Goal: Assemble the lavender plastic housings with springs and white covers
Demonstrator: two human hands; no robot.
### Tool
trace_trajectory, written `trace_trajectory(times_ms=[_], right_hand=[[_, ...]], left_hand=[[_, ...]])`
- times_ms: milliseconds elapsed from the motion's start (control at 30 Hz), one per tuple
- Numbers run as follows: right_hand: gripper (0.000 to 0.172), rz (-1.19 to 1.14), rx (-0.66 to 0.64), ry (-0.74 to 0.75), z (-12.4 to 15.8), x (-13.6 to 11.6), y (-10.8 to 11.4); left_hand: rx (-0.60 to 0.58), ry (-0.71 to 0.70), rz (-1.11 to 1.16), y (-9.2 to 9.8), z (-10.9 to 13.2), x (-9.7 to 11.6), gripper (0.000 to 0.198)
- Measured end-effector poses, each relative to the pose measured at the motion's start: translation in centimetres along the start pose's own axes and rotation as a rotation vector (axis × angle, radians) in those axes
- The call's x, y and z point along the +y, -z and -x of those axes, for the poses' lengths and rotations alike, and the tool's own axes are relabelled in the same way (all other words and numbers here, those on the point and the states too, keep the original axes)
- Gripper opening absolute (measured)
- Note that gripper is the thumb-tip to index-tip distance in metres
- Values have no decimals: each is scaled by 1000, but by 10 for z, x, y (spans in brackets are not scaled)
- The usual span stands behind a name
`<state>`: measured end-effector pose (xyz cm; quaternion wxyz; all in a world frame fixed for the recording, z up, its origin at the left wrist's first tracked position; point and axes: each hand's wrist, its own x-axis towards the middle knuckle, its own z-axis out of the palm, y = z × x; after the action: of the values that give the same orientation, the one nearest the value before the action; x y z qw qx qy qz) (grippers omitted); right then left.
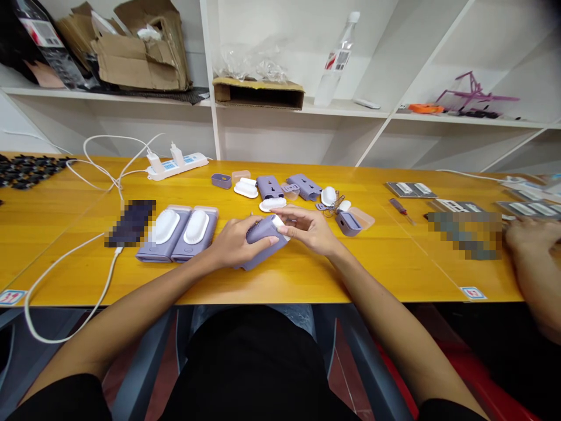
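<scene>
The left hand (239, 242) curls around a lavender plastic housing (266, 242), its fingers closed over the top and holding it tilted up off the yellow wooden table (307, 286). The right hand (309, 229) comes in from the other side, with its fingers (298, 219) extended and nearly flat across the housing's raised end, on or right against a white plastic piece (277, 221) that sits there. Its thumb is out of sight, so how firmly it grips cannot be told. The work in hand is on this one housing, held between both hands above the table. Just beyond the fingertips lie a white oval cap (272, 204), two more lavender housings (269, 187) and a loose lavender cup-shaped part (349, 223) beside a peach translucent lid (362, 217). Left of the left hand's fingers, two lavender housings with white oval inserts (177, 234) lie side by side. Beyond the right hand's fingers are a red-handled screwdriver (400, 210) and metal-topped trays (411, 189), near a blurred patch. At the far right, a co-worker's hand (530, 237) rests at the table edge, apart from the person's own. A white power strip (175, 165) sits far past the fingers, with white cables trailing from it.
</scene>
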<state>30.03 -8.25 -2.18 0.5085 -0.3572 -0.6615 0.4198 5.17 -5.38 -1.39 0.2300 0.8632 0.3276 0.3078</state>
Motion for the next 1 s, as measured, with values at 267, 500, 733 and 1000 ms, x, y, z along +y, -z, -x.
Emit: trace_trajectory(times_ms=[267, 500, 733, 1000], right_hand=[[43, -97, -18, 7, -2, -4, 3], [52, -111, -59, -5, -4, -6, 4], [56, -183, -74, -17, -5, 1, 4], [46, -16, -103, 52, -3, -5, 3]], left_hand=[[72, 101, 366, -4, -2, 0, 69], [70, 217, 643, 1, -6, 7, 82], [-2, 136, 640, 9, -5, 8, 73], [26, 137, 605, 8, -3, 10, 68]])
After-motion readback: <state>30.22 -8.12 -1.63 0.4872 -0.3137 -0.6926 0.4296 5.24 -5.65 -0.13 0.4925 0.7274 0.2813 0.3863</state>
